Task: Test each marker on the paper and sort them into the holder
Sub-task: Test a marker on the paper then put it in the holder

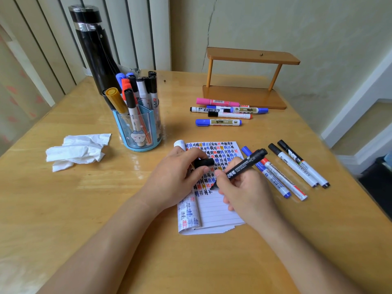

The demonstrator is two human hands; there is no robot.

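My right hand (244, 192) grips an uncapped black permanent marker (241, 166), its tip touching the lined notepad (218, 211) that is covered with coloured test marks. My left hand (176, 179) rests on the pad's left side and pinches the marker's black cap (204, 162). A blue transparent holder (137, 130) with several markers standing in it is at the centre left. Several capped markers (292, 170) lie right of the pad, and another group of markers (222, 112) lies further back.
Crumpled white tissue (78, 148) lies left of the holder. A tall black bottle (93, 49) stands behind the holder. A small wooden shelf (248, 81) sits at the back of the wooden table (63, 209), against the wall.
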